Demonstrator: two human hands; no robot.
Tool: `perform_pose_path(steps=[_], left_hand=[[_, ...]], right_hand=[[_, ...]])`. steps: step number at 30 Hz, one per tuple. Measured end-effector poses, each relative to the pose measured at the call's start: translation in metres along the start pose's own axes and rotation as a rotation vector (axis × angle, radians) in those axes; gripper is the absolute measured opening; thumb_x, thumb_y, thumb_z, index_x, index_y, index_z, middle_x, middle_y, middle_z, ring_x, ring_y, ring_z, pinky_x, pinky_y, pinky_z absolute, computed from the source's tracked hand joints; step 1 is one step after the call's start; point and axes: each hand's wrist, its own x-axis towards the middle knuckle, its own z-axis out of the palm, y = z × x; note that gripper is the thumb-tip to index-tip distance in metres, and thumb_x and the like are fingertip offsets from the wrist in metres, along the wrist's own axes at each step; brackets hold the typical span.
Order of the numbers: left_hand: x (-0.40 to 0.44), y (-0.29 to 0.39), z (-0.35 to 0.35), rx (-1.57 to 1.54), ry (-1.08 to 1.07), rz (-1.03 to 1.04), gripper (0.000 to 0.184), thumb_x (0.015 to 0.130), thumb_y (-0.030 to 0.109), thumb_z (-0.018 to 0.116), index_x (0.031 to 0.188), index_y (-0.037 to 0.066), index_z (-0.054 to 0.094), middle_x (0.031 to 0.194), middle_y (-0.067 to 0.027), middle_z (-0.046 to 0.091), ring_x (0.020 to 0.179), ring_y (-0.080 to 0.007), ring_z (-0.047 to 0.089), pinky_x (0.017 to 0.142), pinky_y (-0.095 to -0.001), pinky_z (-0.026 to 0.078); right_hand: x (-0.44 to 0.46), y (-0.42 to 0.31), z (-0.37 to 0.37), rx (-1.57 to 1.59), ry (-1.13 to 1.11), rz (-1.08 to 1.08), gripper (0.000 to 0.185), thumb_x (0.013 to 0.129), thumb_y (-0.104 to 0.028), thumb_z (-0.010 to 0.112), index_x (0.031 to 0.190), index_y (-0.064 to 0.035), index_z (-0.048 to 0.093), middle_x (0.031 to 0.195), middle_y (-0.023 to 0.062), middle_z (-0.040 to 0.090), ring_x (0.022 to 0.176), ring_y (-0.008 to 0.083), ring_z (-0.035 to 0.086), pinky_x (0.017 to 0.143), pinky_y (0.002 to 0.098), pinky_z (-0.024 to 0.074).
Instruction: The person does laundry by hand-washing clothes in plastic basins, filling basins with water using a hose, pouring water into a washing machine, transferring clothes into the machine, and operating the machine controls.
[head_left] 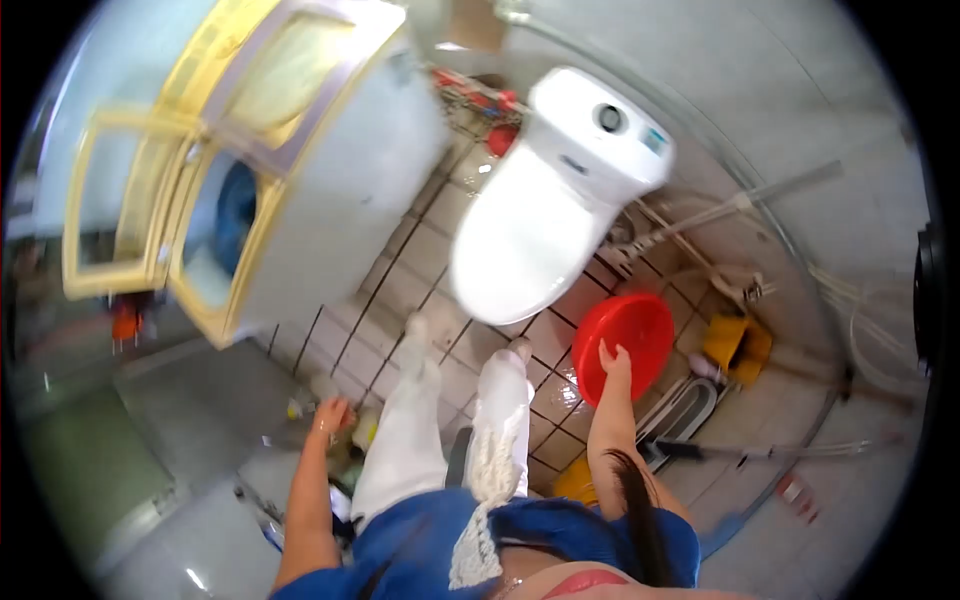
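Observation:
My right hand (615, 359) reaches over a round red plastic basin (650, 335), fingers apart in front of its surface. Whether the fingertips press on the basin is unclear. Low on the left, my left hand (335, 414) hangs beside my leg, its fingers loosely bent and slightly apart; I see nothing held in it. Near that hand lie small yellow and whitish items (366, 425), too blurred to name. My legs in white trousers (405, 440) stretch forward over the tiled floor.
A white toilet (525, 235) with its lid down stands ahead. At left is a pale appliance (340, 170) with a yellow-framed door (115, 200) open. A yellow container (738, 348) and a grey oval-framed item (685, 415) sit at right, near wall pipes (740, 205).

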Motion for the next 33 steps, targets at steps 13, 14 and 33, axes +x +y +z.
perform_pose_path(steps=[13,14,33], left_hand=[[-0.101,0.168,-0.189,-0.253,0.518,0.519,0.044,0.085,0.015,0.065,0.124,0.004,0.049,0.109,-0.0137,0.061,0.084,-0.0202,0.065,0.073,-0.0310,0.053],[-0.092,0.181,-0.224,-0.216,0.556,0.571,0.047,0.083,0.015,0.067,0.125,0.004,0.049,0.113,-0.0149,0.059,0.088,-0.0219,0.065,0.076,-0.0323,0.053],[0.265,0.298,-0.336,1.096,0.209,0.075,0.153,0.036,0.061,0.085,0.149,0.019,-0.010,0.153,-0.0161,-0.018,0.140,-0.0402,-0.016,0.103,-0.0707,0.005]], right_hand=[[-0.511,0.401,0.379,-1.789,-1.531,-0.742,0.032,0.089,-0.011,0.062,0.119,-0.0027,0.056,0.104,0.0091,0.065,0.096,0.0162,0.062,0.082,0.0279,0.0507],[-0.554,0.452,0.388,-1.837,-1.601,-0.772,0.031,0.087,-0.010,0.063,0.117,-0.0035,0.058,0.100,0.0097,0.066,0.095,0.0146,0.063,0.082,0.0271,0.0502],[-0.355,0.845,0.455,-2.739,-0.785,-1.014,0.151,0.035,-0.063,0.084,0.148,-0.0264,-0.008,0.152,0.0203,-0.014,0.139,0.0453,-0.008,0.095,0.0776,0.0156]])
